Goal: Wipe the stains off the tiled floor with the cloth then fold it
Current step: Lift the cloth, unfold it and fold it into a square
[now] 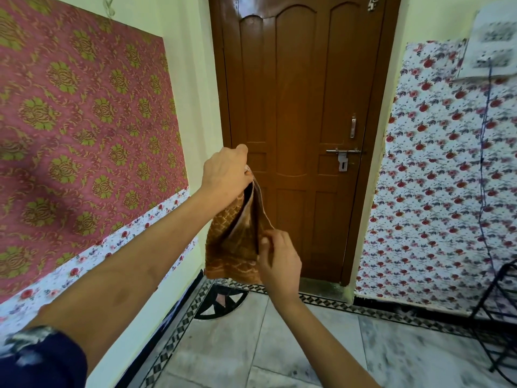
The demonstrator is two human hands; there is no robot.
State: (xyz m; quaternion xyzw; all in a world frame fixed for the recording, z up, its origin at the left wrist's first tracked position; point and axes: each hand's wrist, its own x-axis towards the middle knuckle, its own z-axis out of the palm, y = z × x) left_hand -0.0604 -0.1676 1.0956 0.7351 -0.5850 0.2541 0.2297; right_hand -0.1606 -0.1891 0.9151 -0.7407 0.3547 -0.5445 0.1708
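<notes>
My left hand (225, 169), raised in front of the brown panelled wooden door (302, 107), pinches the top edge of an orange-brown patterned cloth (232, 247); fingers clenched on the fabric. The cloth hangs in the air in loose vertical folds, well above the grey marbled tiled floor (279, 345) w/ its black-and-white diamond border. My right hand (279, 261), lower, grips the cloth's right-side edge btwn thumb and fingers. Pink-and-gold damask wallpaper (84, 121) at left, rose-print wallpaper (433, 191) at right, a black metal rack (500, 303) at the floor's right edge.
</notes>
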